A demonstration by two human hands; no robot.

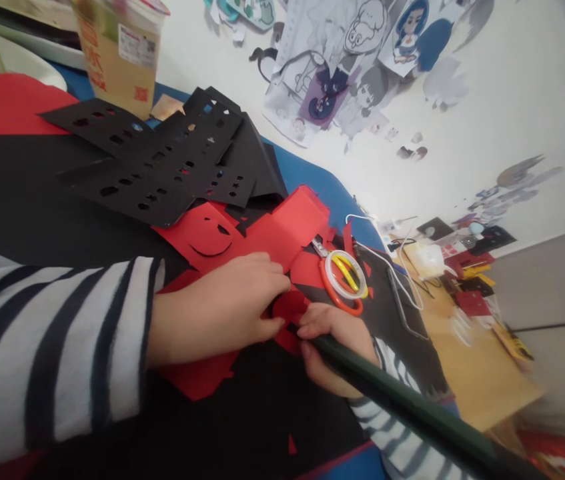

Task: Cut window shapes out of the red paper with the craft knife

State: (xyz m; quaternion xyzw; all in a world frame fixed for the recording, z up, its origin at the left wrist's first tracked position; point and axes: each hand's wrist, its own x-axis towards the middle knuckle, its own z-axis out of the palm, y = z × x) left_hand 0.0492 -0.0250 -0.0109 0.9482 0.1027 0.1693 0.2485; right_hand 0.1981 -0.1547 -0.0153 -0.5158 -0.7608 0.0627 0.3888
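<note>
My left hand (225,307) is closed, its thumb and fingertips on the edge of a small piece of red paper (289,307). Opposite it, my right hand (335,340) pinches the other side of that piece. A long dark green rod (392,387) runs from my right fingertips towards the lower right; I cannot tell what it is or whether the hand grips it. Beneath and behind the left hand lie more red paper cut-outs (207,237), one with a curved slit. Scissors with orange and yellow handles (339,300) rest beyond the right hand, a clear tape roll (329,270) over them.
Black paper sheets with cut holes (162,157) are piled at the back left, near a drink cup (125,57). A phone-like slab (405,307) and a white cable (412,283) lie to the right. Paper drawings (332,87) hang on the wall. Red scraps (292,445) dot the black surface.
</note>
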